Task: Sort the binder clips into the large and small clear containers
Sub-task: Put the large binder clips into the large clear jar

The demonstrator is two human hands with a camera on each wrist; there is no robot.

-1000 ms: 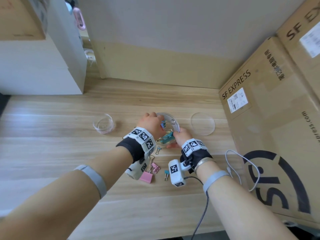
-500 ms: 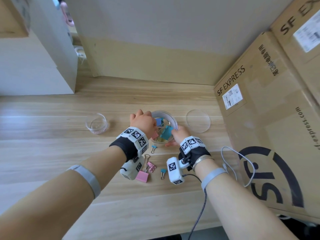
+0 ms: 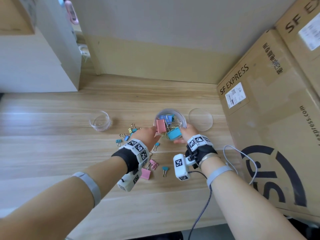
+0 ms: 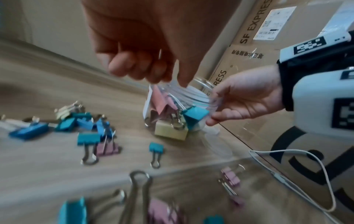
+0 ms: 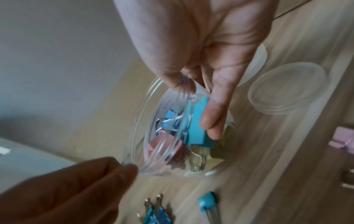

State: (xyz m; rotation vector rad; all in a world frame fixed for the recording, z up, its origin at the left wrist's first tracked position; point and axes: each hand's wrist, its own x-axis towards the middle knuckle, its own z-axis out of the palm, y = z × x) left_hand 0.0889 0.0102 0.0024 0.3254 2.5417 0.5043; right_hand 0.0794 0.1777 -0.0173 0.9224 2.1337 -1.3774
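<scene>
Head view: on the pale wooden table (image 3: 52,153) the large round clear plastic container (image 3: 170,116) is tilted, its mouth turned toward the near left, and holds big pink, blue and teal binder clips. The right hand (image 3: 187,134) grasps its near right rim; the left hand (image 3: 147,135) meets its left rim with curled fingers. A small clear round container (image 3: 100,120) stands well apart to the left, and a flat clear round lid (image 3: 200,119) lies just right of the large one. Small blue, teal and yellow binder clips (image 3: 127,134) lie scattered left of the left hand; a large pink binder clip (image 3: 145,173) lies near, under the left wrist. A brown cardboard box (image 3: 270,118) fills the right side.

Left wrist view: the left hand's fingers (image 4: 134,66) are curled, their tips pinching the container rim (image 4: 182,91). A yellow clip (image 4: 170,131) lies at the bottom inside.

Right wrist view: the right hand's thumb and fingers (image 5: 214,109) clamp the container wall (image 5: 153,136) between them.
</scene>
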